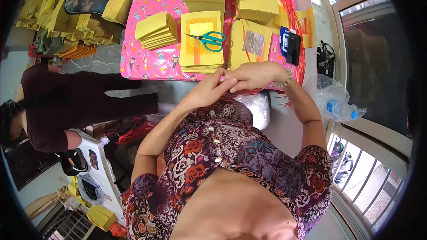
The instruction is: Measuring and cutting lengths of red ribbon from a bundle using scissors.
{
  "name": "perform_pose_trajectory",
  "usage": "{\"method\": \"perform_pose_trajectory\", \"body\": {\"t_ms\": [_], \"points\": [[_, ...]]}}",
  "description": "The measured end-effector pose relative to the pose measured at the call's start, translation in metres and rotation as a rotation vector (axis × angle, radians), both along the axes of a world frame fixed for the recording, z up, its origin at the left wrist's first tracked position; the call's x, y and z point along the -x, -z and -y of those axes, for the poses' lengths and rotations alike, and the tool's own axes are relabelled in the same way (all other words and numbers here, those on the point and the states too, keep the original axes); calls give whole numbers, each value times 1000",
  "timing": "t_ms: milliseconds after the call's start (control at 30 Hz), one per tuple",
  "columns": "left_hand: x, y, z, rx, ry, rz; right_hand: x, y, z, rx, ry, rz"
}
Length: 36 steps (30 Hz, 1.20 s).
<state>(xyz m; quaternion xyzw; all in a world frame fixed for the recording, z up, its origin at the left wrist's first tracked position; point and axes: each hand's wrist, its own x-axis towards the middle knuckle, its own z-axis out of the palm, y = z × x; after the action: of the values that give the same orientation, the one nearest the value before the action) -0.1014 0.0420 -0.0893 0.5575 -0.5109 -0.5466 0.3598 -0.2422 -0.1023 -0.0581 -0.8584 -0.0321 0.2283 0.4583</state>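
My left hand (207, 92) and my right hand (257, 74) are clasped together at the table's near edge. The fingers of one lie folded over the other, and a beaded bracelet circles my right wrist. No tool or paper shows in them. Just beyond lies a stack of yellow paper (189, 60) with an orange-and-gold printed panel. Teal-handled scissors (212, 41), their blades slightly apart, rest on top of it. Left of that stack sits a pile of folded yellow paper (156, 31). To the right is another yellow stack (239, 46) with a silver square on it.
The table wears a pink patterned cover (151, 64). Red strings (291, 0) trail down its right side beside a black phone-like object (293, 48) and a blue packet (283, 38). A person in dark clothes (66, 102) stands at left. A plastic bottle (340, 109) lies at right.
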Motion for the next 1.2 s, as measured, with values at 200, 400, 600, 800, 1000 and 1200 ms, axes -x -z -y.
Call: {"method": "perform_pose_trajectory", "body": {"t_ms": [200, 400, 600, 800, 1000, 1200], "points": [[-28, 3, -20, 129, 184, 424, 20, -5, 14, -35, 90, -165], [-62, 19, -42, 227, 135, 461, 27, -11, 11, 153, 132, -60], [-102, 25, -71, 171, -3, 542, 48, -28, 35, 314, 207, -146], [-122, 46, -66, 326, 50, 897, 20, -21, 15, 478, 249, -25], [-68, 5, -7, 548, 11, 460, -19, -21, -17, 501, 160, 158], [-47, 5, 1, 270, 230, 291, -20, -18, -14, 373, 118, 248]]}}
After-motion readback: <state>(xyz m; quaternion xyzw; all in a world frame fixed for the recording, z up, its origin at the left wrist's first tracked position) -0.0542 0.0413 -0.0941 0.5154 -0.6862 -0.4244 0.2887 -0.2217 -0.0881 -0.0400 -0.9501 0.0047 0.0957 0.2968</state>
